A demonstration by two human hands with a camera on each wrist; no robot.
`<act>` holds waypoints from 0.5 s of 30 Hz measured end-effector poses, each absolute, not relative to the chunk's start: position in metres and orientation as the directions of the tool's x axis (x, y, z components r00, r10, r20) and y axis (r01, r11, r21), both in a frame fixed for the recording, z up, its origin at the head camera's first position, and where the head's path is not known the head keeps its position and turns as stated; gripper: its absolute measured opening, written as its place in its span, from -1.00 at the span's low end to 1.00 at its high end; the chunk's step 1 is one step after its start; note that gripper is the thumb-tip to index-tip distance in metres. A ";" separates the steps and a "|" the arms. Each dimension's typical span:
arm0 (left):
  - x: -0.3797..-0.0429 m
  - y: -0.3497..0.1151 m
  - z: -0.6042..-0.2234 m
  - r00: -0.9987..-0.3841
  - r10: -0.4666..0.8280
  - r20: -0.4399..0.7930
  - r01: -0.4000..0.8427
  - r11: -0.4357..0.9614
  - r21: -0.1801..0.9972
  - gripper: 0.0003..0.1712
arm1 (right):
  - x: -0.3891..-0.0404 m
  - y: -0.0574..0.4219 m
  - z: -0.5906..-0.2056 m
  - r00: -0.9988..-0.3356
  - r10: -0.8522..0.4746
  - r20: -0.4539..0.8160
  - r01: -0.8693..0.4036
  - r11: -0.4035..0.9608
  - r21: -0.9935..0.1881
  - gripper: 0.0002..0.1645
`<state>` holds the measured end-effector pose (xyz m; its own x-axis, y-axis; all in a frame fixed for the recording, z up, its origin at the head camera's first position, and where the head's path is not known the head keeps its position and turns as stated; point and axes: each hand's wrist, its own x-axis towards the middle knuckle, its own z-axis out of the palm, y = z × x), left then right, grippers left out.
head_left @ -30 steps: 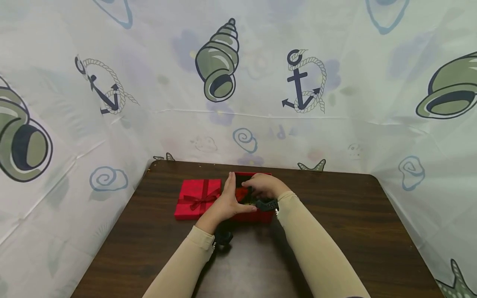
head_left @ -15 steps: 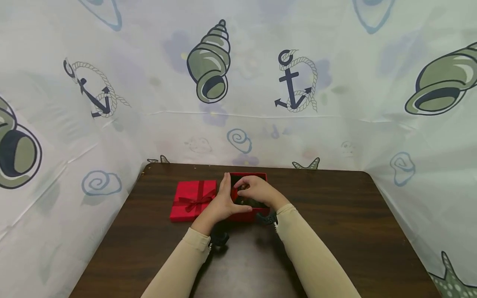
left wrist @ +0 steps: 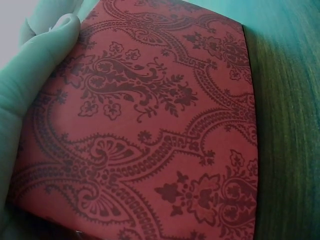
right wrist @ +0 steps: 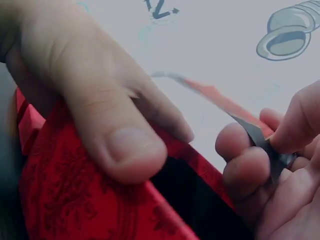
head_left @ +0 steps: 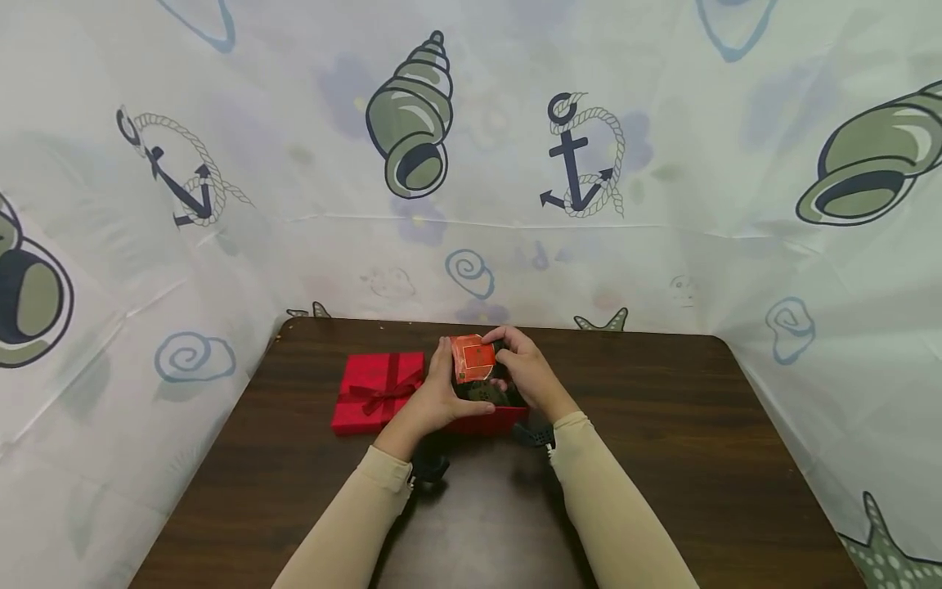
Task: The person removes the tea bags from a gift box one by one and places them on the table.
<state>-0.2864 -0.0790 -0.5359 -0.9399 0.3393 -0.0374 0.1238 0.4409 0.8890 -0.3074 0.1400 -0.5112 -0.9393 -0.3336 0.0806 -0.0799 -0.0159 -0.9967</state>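
A red gift box [head_left: 486, 424] with a dark interior stands uncovered on the table. My left hand [head_left: 434, 399] holds it at the left side, thumb along the front wall and fingers up beside the far part. In the left wrist view the box wall [left wrist: 140, 125] shows a dark floral pattern. My right hand [head_left: 531, 370] pinches a flat orange packet [head_left: 473, 358] above the box; in the right wrist view the packet [right wrist: 215, 97] is edge-on, its dark end between thumb and fingers. Something dark green [head_left: 487, 394] lies inside the box, its kind unclear.
Left of the box lies its red lid [head_left: 379, 388] with a ribbon bow. The brown wooden table [head_left: 662, 425] ends at a patterned cloth backdrop [head_left: 500, 147] behind and at both sides.
My right hand has lifted the orange packet up from inside the box and turned its face into view. My left hand has stayed on the box. The head view has shifted slightly.
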 end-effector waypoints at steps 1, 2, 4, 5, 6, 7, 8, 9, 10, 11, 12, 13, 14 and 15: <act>-0.287 -0.079 -0.536 -0.940 0.340 -0.038 0.124 0.441 0.889 0.78 | -0.307 0.139 -0.511 -0.939 -0.330 0.094 -0.090 -0.026 -0.996 -0.59; -0.287 -0.080 -0.535 -0.939 0.340 -0.040 0.123 0.444 0.888 0.79 | -0.307 0.139 -0.511 -0.938 -0.328 0.108 -0.103 -0.034 -0.994 -0.59; -0.288 -0.080 -0.535 -0.940 0.339 -0.047 0.116 0.445 0.888 0.80 | -0.306 0.139 -0.512 -0.936 -0.324 0.137 -0.135 -0.028 -0.990 -0.58; -0.288 -0.080 -0.535 -0.940 0.337 -0.050 0.112 0.443 0.889 0.80 | -0.305 0.138 -0.512 -0.934 -0.322 0.151 -0.152 -0.022 -0.988 -0.57; -0.288 -0.080 -0.534 -0.941 0.335 -0.051 0.109 0.440 0.891 0.80 | -0.304 0.138 -0.512 -0.934 -0.317 0.162 -0.169 -0.005 -0.986 -0.57; -0.288 -0.079 -0.534 -0.941 0.333 -0.053 0.105 0.437 0.893 0.79 | -0.303 0.138 -0.512 -0.934 -0.312 0.175 -0.187 0.010 -0.982 -0.56; -0.288 -0.079 -0.534 -0.942 0.331 -0.055 0.100 0.435 0.895 0.78 | -0.301 0.138 -0.512 -0.934 -0.305 0.186 -0.204 0.027 -0.979 -0.56; -0.288 -0.078 -0.534 -0.943 0.328 -0.061 0.095 0.439 0.893 0.78 | -0.300 0.138 -0.512 -0.934 -0.297 0.198 -0.223 0.051 -0.974 -0.56; -0.287 -0.078 -0.533 -0.944 0.324 -0.067 0.089 0.444 0.892 0.78 | -0.298 0.137 -0.512 -0.934 -0.289 0.211 -0.241 0.073 -0.968 -0.57; -0.287 -0.078 -0.533 -0.944 0.321 -0.071 0.084 0.445 0.891 0.78 | -0.297 0.137 -0.513 -0.933 -0.281 0.223 -0.256 0.086 -0.963 -0.60; -0.287 -0.077 -0.533 -0.945 0.318 -0.077 0.077 0.445 0.892 0.78 | -0.296 0.137 -0.513 -0.932 -0.273 0.237 -0.272 0.097 -0.957 -0.62; -0.286 -0.077 -0.533 -0.946 0.313 -0.083 0.070 0.447 0.892 0.77 | -0.295 0.137 -0.514 -0.930 -0.265 0.254 -0.288 0.097 -0.953 -0.65; -0.285 -0.077 -0.533 -0.947 0.309 -0.088 0.065 0.452 0.889 0.78 | -0.293 0.137 -0.514 -0.927 -0.258 0.271 -0.303 0.091 -0.949 -0.68; -0.285 -0.077 -0.533 -0.948 0.304 -0.091 0.062 0.458 0.887 0.78 | -0.292 0.136 -0.515 -0.925 -0.250 0.287 -0.316 0.085 -0.945 -0.69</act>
